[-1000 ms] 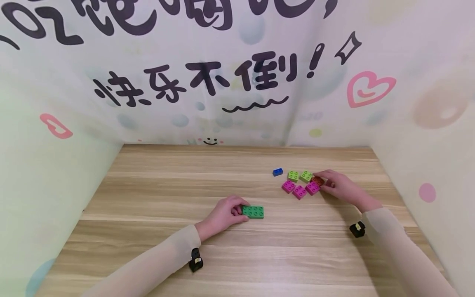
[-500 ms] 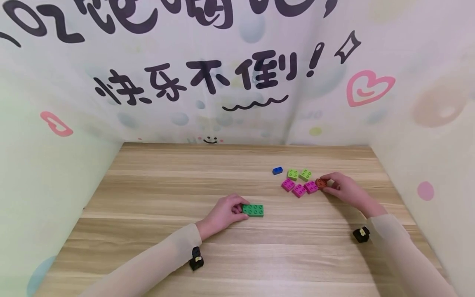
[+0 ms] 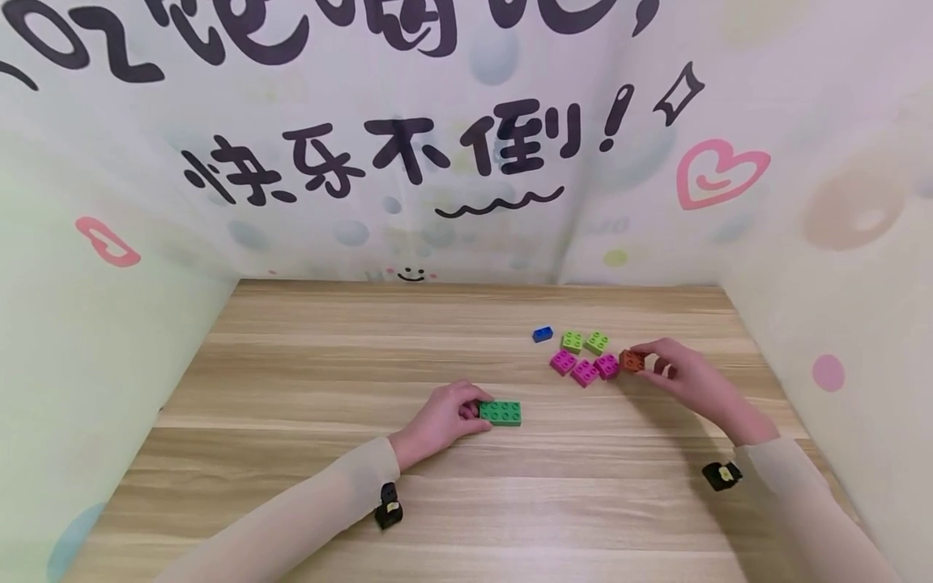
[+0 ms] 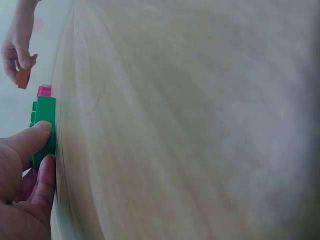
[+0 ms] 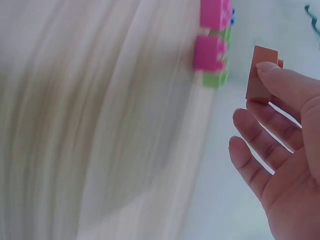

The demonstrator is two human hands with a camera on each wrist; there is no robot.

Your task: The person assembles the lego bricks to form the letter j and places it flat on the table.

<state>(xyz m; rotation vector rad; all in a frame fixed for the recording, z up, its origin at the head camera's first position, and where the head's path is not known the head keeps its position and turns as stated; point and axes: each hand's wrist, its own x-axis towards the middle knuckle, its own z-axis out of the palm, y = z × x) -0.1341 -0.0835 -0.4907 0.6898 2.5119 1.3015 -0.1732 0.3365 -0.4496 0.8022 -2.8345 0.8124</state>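
The left hand (image 3: 443,415) grips a green block (image 3: 500,414) on the worktop (image 3: 525,510); farther right, the right hand (image 3: 681,376) pinches a raised brown block (image 3: 632,361) near pink blocks (image 3: 585,373).

In head view, left hand (image 3: 442,417) partly hides green brick (image 3: 503,414) — upper lettering (image 3: 266,53) cut off by top edge

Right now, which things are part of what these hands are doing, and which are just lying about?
In the job:
green block, gripped by the left hand
brown block, pinched and held up by the right hand

Lying about, no hand on them, though perhaps wanted later:
three pink blocks
two lime-green blocks
small blue block
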